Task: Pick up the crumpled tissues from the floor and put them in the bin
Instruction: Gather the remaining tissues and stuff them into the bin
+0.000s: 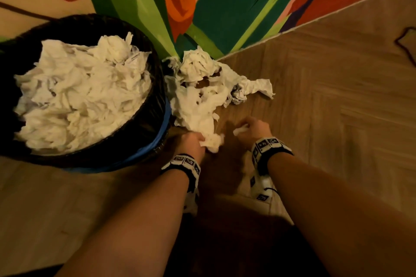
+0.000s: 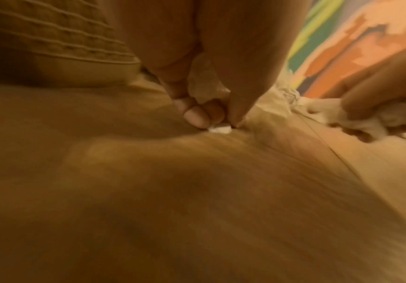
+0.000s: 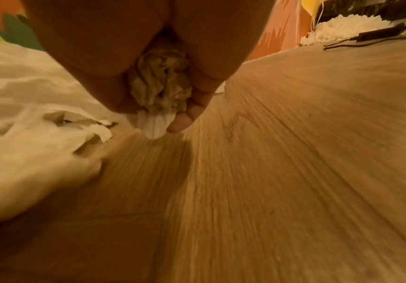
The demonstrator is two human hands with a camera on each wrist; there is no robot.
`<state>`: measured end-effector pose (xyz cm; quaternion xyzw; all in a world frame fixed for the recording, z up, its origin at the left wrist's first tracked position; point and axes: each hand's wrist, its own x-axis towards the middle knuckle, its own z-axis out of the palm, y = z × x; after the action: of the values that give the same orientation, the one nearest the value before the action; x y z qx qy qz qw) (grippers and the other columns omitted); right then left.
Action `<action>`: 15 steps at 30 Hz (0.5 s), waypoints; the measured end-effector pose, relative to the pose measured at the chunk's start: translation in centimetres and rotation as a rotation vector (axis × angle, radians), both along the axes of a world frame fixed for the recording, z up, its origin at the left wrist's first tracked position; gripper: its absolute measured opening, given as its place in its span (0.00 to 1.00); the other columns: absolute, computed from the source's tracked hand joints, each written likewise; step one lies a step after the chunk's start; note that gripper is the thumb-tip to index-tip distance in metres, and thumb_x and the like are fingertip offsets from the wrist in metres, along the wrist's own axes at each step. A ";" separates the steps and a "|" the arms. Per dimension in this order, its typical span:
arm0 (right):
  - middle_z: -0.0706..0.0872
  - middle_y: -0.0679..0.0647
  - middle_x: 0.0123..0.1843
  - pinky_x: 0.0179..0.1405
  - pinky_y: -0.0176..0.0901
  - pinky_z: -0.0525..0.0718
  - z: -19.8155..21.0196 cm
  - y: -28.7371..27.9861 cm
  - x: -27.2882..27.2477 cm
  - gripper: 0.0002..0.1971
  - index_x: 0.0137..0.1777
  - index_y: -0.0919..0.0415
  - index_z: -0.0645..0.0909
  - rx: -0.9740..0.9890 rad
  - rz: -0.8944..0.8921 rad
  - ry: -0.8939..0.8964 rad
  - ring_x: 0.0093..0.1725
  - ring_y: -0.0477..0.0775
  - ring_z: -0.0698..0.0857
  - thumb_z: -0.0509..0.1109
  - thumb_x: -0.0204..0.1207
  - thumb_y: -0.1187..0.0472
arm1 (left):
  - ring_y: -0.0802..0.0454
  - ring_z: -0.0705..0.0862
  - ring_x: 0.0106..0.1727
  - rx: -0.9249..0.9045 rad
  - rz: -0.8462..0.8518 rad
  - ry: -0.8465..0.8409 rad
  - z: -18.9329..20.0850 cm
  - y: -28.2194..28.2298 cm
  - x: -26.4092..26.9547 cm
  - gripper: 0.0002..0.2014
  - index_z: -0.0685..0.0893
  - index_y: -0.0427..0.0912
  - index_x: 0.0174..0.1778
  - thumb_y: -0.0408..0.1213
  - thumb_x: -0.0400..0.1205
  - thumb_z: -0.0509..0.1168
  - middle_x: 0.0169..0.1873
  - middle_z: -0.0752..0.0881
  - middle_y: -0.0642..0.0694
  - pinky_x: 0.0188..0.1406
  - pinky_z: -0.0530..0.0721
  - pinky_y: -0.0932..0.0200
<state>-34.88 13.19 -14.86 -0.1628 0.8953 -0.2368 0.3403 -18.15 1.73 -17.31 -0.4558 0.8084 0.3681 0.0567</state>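
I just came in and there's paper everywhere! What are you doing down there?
A person is cleaning up crumpled tissues from the wooden floor. The left hand grips the near end of the tissue pile beside the bin. The right hand holds a small wad. The bin is already heaped with tissues, and plenty still lie on the floor.

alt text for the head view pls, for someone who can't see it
Both hands grip crumpled tissues low over a wooden floor: left hand on the pile, right hand on a wad. A black bin, heaped with tissues, stands left.
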 end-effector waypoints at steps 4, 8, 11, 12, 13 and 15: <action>0.85 0.52 0.48 0.39 0.41 0.81 1.7 0.7 0.7 0.06 0.48 0.51 0.85 0.012 0.079 0.092 0.46 0.51 0.84 0.66 0.78 0.59 | 0.42 0.80 0.59 -0.068 -0.163 -0.062 1.1 1.2 1.9 0.14 0.77 0.43 0.64 0.35 0.83 0.62 0.66 0.74 0.42 0.58 0.81 0.51; 0.78 0.52 0.30 0.29 0.41 0.74 4.7 0.4 0.8 0.09 0.34 0.61 0.82 -0.012 0.135 0.191 0.31 0.50 0.75 0.63 0.73 0.61 | 0.41 0.77 0.64 -0.058 -0.111 0.016 4.1 1.2 2.9 0.25 0.70 0.43 0.72 0.52 0.81 0.62 0.71 0.69 0.44 0.63 0.80 0.44; 0.75 0.47 0.30 0.33 0.39 0.70 8.1 -0.3 0.4 0.11 0.32 0.53 0.76 -0.044 0.227 0.344 0.34 0.48 0.73 0.71 0.73 0.54 | 0.40 0.73 0.70 -0.031 -0.058 0.098 7.3 0.5 2.7 0.35 0.68 0.43 0.72 0.63 0.76 0.63 0.73 0.68 0.43 0.70 0.74 0.49; 0.76 0.46 0.32 0.36 0.37 0.70 9.5 -0.6 0.1 0.10 0.35 0.52 0.78 -0.062 0.247 0.385 0.36 0.47 0.75 0.74 0.73 0.52 | 0.41 0.72 0.72 -0.035 -0.049 0.149 8.5 0.4 2.7 0.35 0.69 0.44 0.73 0.64 0.77 0.62 0.74 0.68 0.42 0.71 0.72 0.52; 0.77 0.47 0.33 0.38 0.36 0.70 10.9 -1.1 -0.2 0.09 0.37 0.51 0.78 -0.066 0.264 0.414 0.39 0.49 0.77 0.75 0.73 0.52 | 0.41 0.73 0.72 -0.052 -0.048 0.206 9.8 0.2 2.7 0.33 0.71 0.44 0.72 0.64 0.78 0.62 0.73 0.70 0.41 0.72 0.71 0.53; 0.78 0.50 0.33 0.40 0.38 0.72 13.8 -2.0 -1.2 0.09 0.34 0.53 0.77 0.003 0.291 0.478 0.43 0.56 0.83 0.73 0.74 0.57 | 0.41 0.77 0.68 -0.106 -0.081 0.308 12.4 0.0 2.6 0.23 0.76 0.41 0.66 0.53 0.81 0.64 0.67 0.76 0.39 0.69 0.75 0.54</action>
<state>-36.04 11.19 -1.07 -0.3402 0.9178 -0.1391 0.1500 -15.57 1.69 -4.96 -0.3634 0.8436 0.3877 -0.0771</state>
